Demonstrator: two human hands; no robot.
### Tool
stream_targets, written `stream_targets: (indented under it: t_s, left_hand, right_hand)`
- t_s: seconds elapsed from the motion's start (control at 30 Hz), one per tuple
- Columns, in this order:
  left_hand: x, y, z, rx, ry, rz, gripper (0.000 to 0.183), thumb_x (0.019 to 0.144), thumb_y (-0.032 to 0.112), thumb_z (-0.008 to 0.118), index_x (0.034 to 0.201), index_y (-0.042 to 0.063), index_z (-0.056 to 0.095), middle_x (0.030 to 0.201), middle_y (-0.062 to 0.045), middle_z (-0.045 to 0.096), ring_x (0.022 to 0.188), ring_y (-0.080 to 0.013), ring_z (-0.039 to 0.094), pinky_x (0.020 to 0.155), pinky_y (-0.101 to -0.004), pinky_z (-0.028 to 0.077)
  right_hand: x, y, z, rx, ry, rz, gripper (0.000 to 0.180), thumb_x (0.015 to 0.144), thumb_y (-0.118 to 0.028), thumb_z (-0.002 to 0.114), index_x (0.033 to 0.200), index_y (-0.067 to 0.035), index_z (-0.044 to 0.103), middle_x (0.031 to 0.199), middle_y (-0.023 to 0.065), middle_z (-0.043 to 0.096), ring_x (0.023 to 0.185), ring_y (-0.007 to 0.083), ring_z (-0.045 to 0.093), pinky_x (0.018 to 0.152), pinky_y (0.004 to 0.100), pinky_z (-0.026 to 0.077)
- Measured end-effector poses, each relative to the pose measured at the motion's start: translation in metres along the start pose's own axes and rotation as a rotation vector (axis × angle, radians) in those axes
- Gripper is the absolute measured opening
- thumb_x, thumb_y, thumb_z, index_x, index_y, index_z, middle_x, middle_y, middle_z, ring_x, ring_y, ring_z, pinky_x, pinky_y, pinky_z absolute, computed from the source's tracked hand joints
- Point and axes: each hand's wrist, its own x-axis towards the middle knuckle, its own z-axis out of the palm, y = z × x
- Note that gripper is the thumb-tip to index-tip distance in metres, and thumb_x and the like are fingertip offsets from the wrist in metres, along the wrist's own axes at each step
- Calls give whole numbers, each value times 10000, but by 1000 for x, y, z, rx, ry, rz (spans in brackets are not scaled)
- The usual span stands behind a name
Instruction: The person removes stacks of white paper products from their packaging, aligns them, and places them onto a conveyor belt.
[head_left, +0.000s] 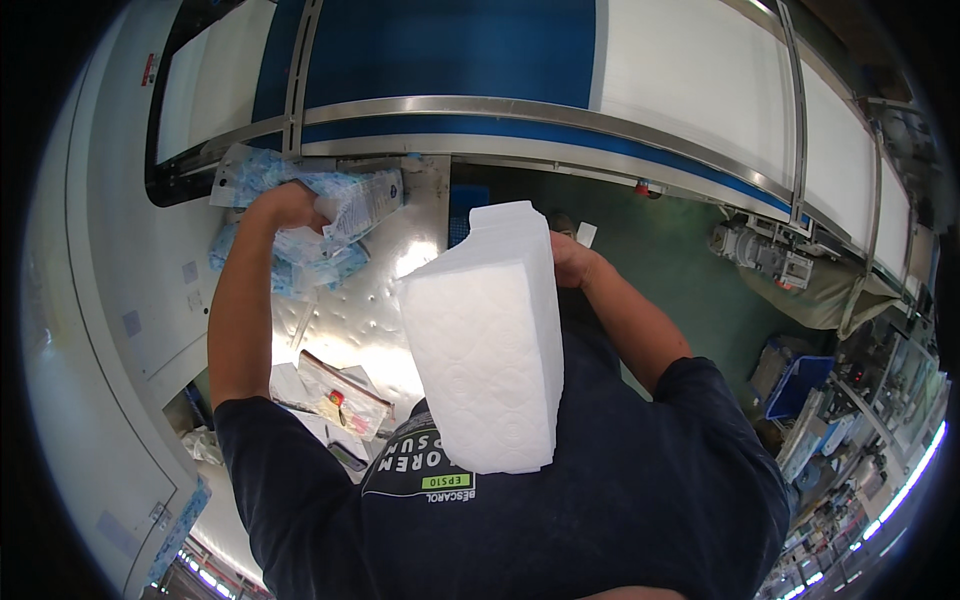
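A tall stack of white embossed paper sheets (476, 360), perhaps paper towels or napkins, is in front of my chest. My right hand (574, 261) holds it at its right side, with most of the fingers hidden behind it. Over the metal table at the left, my left hand (296, 206) grips a printed clear-and-blue plastic bag (364, 206); its fingertips are partly covered by the film. More crumpled blue-patterned plastic bags (315, 270) lie under and around that hand.
The dented metal table (382, 300) also bears a zip pouch (345, 394), papers and a dark pen-like object (347, 455). Beyond it runs a conveyor (450, 52) with a metal guide rail (487, 109) and red button (643, 187). A white machine cabinet (157, 300) stands left, a blue crate (799, 386) right.
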Motion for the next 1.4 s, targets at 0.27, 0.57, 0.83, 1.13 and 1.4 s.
stream_targets:
  t_s: [0.27,0.57,0.83,1.13,1.4]
  left_hand:
    - [11,5,4,-37,-54,-138,434,709,379,852,1041,103,808,1092,-163,749,943,-312,706,831,-396,565]
    - [19,18,8,-51,-97,-124,455,730,376,845,1077,85,796,1161,-186,723,991,-334,694,847,-406,565]
    - [23,6,3,45,-68,-128,418,760,409,789,1050,109,802,1131,-179,736,988,-326,702,838,-402,569]
    - [7,-33,7,-27,34,-36,452,730,400,750,1025,58,768,1054,-201,743,909,-334,718,802,-396,569]
    - [-9,-28,1,-41,-96,-15,543,651,336,804,1129,82,761,1108,-177,745,951,-294,717,837,-388,566]
  right_hand:
    - [-5,-3,9,13,19,-4,789,850,-218,786,1540,-105,420,1476,78,527,1364,249,494,1161,416,374]
    - [-11,6,3,19,-6,-31,804,838,-248,797,1536,-102,427,1489,77,521,1364,250,495,1159,410,375]
    - [-12,4,5,11,44,-15,763,857,-222,777,1531,-110,439,1481,68,528,1357,247,496,1158,405,368]
    - [-1,8,-5,33,-2,-41,758,854,-207,791,1525,-114,450,1475,76,536,1355,253,498,1164,419,363]
    - [6,5,-1,29,-37,-23,744,868,-192,769,1532,-125,441,1477,77,534,1358,258,502,1155,431,379]
